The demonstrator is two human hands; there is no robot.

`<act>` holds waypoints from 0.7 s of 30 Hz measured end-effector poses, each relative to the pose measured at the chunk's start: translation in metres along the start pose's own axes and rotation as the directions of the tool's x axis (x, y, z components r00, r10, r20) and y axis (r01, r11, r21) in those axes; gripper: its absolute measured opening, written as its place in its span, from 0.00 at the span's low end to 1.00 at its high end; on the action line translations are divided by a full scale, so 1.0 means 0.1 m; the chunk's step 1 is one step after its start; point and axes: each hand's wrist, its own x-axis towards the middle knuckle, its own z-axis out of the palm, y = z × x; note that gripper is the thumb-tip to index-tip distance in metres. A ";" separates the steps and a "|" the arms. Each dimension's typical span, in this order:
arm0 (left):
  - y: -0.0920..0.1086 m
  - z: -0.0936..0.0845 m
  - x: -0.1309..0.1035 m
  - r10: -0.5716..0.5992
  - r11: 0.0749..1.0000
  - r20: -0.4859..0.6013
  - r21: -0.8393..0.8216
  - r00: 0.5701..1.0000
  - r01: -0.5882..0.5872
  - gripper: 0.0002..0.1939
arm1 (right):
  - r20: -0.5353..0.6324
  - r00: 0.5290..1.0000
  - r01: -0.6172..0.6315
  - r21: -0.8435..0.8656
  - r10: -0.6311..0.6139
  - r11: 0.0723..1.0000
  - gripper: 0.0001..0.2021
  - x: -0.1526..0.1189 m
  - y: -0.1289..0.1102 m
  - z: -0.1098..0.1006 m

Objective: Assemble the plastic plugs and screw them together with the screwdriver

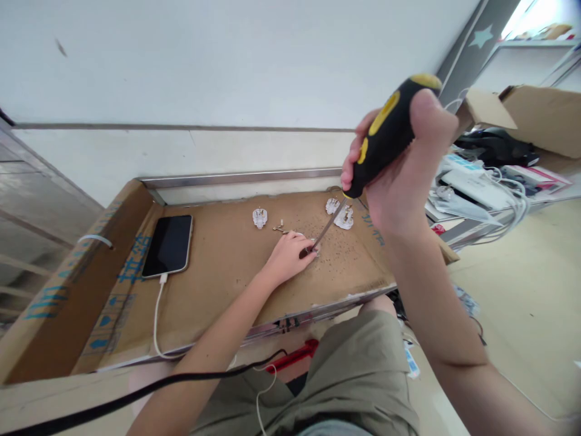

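While right hand (399,175) grips screwdriver (385,136) tight, left hand (290,257) pinches small plug part (313,247) on cardboard sheet (218,266); phone (169,245) at nine o'clock.

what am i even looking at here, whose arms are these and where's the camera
The single picture comes from a camera worn on a person's head, looking down at their own two bare arms; no machine is involved. The right hand grips a black and yellow screwdriver, its tip angled down to a small part that the left hand pins to a flattened cardboard sheet. That small part is mostly hidden by the fingers. Also on the cardboard: white plug pieces, a few brass bits and a phone with a white cable plugged in. To the right lie a heap of white cables and an open box.
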 end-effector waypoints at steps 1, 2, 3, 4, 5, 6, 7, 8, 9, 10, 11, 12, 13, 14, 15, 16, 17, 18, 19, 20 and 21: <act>0.00 0.00 0.00 -0.001 1.000 0.002 -0.002 1.000 0.001 0.06 | 0.017 1.000 -0.014 0.013 0.014 1.000 0.17 0.03 0.00 0.00; 0.00 0.00 0.00 -0.001 1.000 0.005 -0.003 1.000 0.001 0.06 | 0.030 0.999 -0.019 0.044 0.017 0.999 0.17 0.06 0.01 0.01; 0.01 0.00 0.00 0.000 1.000 0.008 -0.004 1.000 0.000 0.06 | 0.051 0.999 -0.021 0.085 0.017 0.996 0.18 0.08 0.01 0.02; 0.01 0.00 0.00 0.001 1.000 0.011 -0.004 1.000 -0.001 0.06 | 0.068 0.998 -0.020 0.129 0.011 0.991 0.19 0.10 0.02 0.03; 0.01 0.00 0.00 0.002 1.000 0.011 -0.003 1.000 -0.002 0.06 | 0.089 0.996 -0.027 0.164 0.012 0.986 0.21 0.11 0.03 0.04; 0.01 0.01 0.00 0.001 1.000 0.010 0.000 1.000 -0.001 0.06 | 0.108 0.994 -0.042 0.186 0.022 0.982 0.22 0.12 0.03 0.04; 0.01 0.01 0.00 0.000 1.000 0.007 0.004 1.000 0.000 0.06 | 0.126 0.991 -0.061 0.198 0.036 0.978 0.23 0.13 0.03 0.03; 0.01 0.02 0.00 0.000 1.000 0.002 0.008 1.000 0.000 0.06 | 0.155 0.987 -0.082 0.206 0.050 0.975 0.23 0.13 0.02 0.02; 0.01 0.02 0.00 0.000 1.000 -0.002 0.012 1.000 0.000 0.06 | 0.197 0.979 -0.102 0.217 0.059 0.971 0.22 0.13 0.01 0.00; 0.01 0.02 0.00 0.001 1.000 -0.004 0.016 1.000 -0.001 0.06 | 0.258 0.964 -0.122 0.228 0.061 0.966 0.21 0.12 -0.01 -0.03; 0.01 0.03 0.00 0.003 1.000 -0.003 0.018 1.000 -0.003 0.06 | 0.329 0.943 -0.140 0.239 0.056 0.961 0.20 0.12 -0.02 -0.05; 0.01 0.03 0.00 0.003 1.000 -0.002 0.020 1.000 -0.003 0.06 | 0.402 0.914 -0.159 0.249 0.047 0.955 0.19 0.13 -0.03 -0.08; 0.01 0.03 0.00 0.004 1.000 -0.001 0.021 1.000 -0.004 0.06 | 0.468 0.883 -0.176 0.257 0.037 0.950 0.18 0.14 -0.03 -0.10; 0.01 0.02 0.00 0.004 1.000 -0.001 0.022 1.000 -0.004 0.06 | 0.517 0.856 -0.190 0.264 0.028 0.946 0.19 0.16 -0.02 -0.12; 0.01 0.02 0.00 0.005 1.000 -0.001 0.024 1.000 -0.005 0.06 | 0.538 0.843 -0.196 0.273 0.020 0.942 0.20 0.19 0.00 -0.13; 0.01 0.02 -0.01 0.007 1.000 -0.002 0.026 1.000 -0.007 0.06 | 0.535 0.845 -0.199 0.277 0.021 0.940 0.22 0.22 0.02 -0.14; 0.01 0.01 -0.01 0.011 1.000 -0.003 0.027 1.000 -0.011 0.06 | 0.508 0.861 -0.194 0.267 0.034 0.944 0.24 0.25 0.05 -0.15; 0.01 0.01 -0.01 0.016 0.999 -0.004 0.029 1.000 -0.016 0.06 | 0.456 0.889 -0.175 0.231 0.053 0.957 0.24 0.28 0.08 -0.15; 0.00 0.01 -0.02 0.021 0.999 -0.003 0.029 1.000 -0.021 0.06 | 0.373 0.926 -0.130 0.159 0.063 0.979 0.24 0.31 0.09 -0.16; 0.00 0.00 -0.02 0.025 0.999 -0.002 0.029 1.000 -0.025 0.06 | 0.263 0.964 -0.055 0.039 0.043 0.998 0.23 0.32 0.10 -0.17; 0.00 0.00 -0.02 0.027 0.999 0.000 0.028 1.000 -0.027 0.07 | 0.150 0.989 0.040 -0.130 -0.020 0.991 0.21 0.33 0.09 -0.19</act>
